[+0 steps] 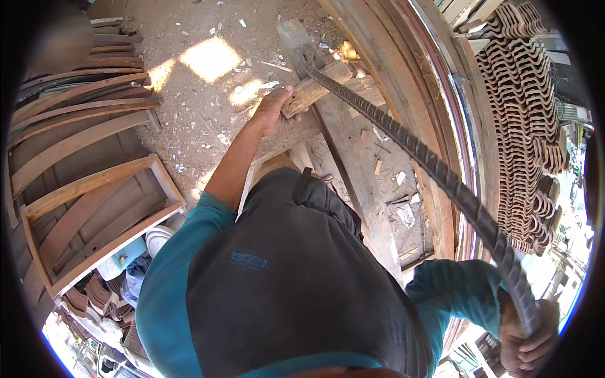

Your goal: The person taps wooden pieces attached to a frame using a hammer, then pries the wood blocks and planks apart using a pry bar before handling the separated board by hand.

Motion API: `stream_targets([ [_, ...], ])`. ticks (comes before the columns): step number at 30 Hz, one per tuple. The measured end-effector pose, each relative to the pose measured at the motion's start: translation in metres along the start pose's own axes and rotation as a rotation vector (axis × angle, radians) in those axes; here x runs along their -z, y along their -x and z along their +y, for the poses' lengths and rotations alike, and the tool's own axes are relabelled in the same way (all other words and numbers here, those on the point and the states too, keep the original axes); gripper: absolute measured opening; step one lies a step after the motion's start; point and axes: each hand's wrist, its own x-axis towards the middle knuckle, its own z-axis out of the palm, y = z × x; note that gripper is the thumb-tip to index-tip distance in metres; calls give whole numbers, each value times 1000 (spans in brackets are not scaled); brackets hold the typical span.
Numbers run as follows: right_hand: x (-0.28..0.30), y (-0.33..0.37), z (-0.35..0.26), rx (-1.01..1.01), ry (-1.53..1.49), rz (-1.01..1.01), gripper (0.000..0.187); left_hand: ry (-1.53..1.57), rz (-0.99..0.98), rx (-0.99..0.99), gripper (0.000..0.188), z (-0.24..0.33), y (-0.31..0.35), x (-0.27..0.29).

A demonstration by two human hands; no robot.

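Observation:
My right hand is wrapped round the near end of a long ribbed steel bar at the lower right. The bar slants up and away to the left. Its bent far end lies at a short wooden block, beside a grey plank; how it bears on the wood is hard to make out. My left hand is closed on the left end of the block, thumb on top. Beneath the block, wooden planks cross one another on the ground.
Long boards stand in a row on the right, with stacked clay roof tiles beyond. On the left are curved wood pieces and a wooden frame. A blue container stands near it. Chips and scraps litter the dirt floor.

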Motion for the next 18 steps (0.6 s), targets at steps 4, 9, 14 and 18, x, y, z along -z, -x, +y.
stream_targets([
  [4,24,54,-12,160,-126,69,33,-136,-34,32,48,-6,-13,-11],
  [9,63,76,-38,111,-139,321,33,-72,-1,-27,54,-2,-5,-5],
  [14,75,72,-53,-2,-18,319,24,-138,132,-61,52,0,-2,-39],
  [18,71,46,-49,-17,-50,214,25,-136,165,-88,56,-10,-11,-35],
])
